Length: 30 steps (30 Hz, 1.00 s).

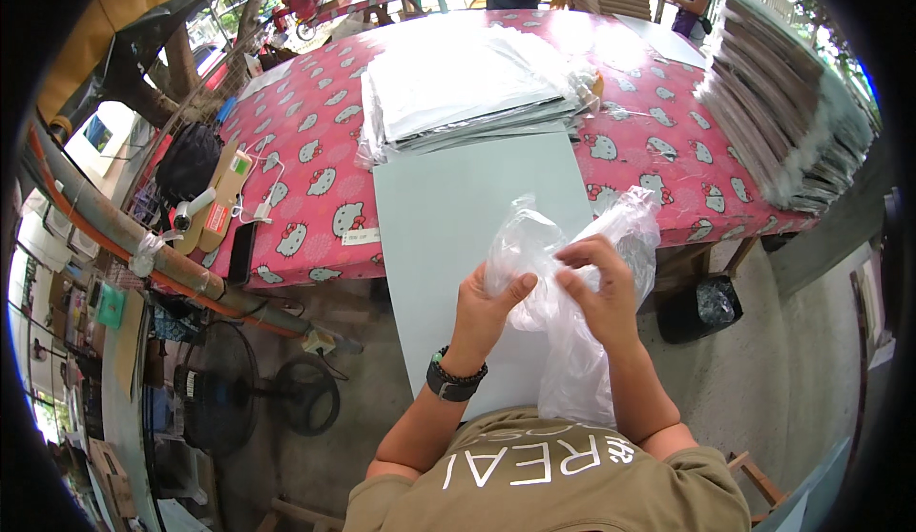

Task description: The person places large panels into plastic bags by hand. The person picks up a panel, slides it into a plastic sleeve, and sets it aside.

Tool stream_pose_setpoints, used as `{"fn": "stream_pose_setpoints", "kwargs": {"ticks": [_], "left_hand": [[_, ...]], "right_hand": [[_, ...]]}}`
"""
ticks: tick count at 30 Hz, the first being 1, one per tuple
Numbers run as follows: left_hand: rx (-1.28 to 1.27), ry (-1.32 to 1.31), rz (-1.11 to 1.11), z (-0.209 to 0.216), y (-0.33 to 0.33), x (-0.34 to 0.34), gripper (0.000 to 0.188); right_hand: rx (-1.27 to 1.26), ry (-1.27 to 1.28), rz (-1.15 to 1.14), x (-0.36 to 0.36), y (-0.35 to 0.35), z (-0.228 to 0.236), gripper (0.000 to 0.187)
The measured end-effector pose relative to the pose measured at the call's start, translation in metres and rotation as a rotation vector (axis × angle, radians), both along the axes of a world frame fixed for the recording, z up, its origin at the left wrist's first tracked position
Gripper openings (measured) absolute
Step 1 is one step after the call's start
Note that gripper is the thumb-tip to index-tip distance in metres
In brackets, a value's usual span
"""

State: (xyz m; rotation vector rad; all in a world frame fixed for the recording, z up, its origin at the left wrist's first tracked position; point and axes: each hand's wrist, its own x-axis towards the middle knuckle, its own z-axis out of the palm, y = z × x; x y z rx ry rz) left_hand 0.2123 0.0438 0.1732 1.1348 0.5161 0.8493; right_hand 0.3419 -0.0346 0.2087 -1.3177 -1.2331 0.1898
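A crumpled clear plastic bag [577, 341] hangs between my two hands, above a large pale board [458, 217] that sticks out over the table's near edge. My left hand [489, 295] is closed on the bag's left side, with the thumb on top. On the right, my right hand [599, 289] pinches the plastic near its middle, fingers bent. Loose film puffs up beyond both hands and trails down toward my shirt. Behind the board's far end lies a stack of plastic-wrapped sheets [468, 83].
The table [329, 184] has a pink patterned cover. A tall wrapped stack [778, 103] stands at its right end. A phone [241, 253] and power strip [260, 209] lie at the left. Below are a black bin [701, 310] and floor fan [219, 398]. Two people stand beyond.
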Motion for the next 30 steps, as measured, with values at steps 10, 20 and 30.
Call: {"fn": "stream_pose_setpoints", "kwargs": {"ticks": [10, 20, 30], "left_hand": [[-0.451, -0.244, -0.376, 0.012, -0.001, 0.004, 0.033], [-0.21, -0.213, -0.133, 0.007, -0.007, 0.008, 0.018], [-0.322, -0.283, -0.109, -0.018, -0.002, 0.007, 0.024]], "right_hand": [[-0.127, 0.262, -0.008, -0.007, -0.003, -0.015, 0.012], [-0.098, -0.106, -0.171, -0.012, -0.002, -0.022, 0.017], [-0.098, -0.244, -0.225, -0.012, 0.001, -0.036, 0.02]]}}
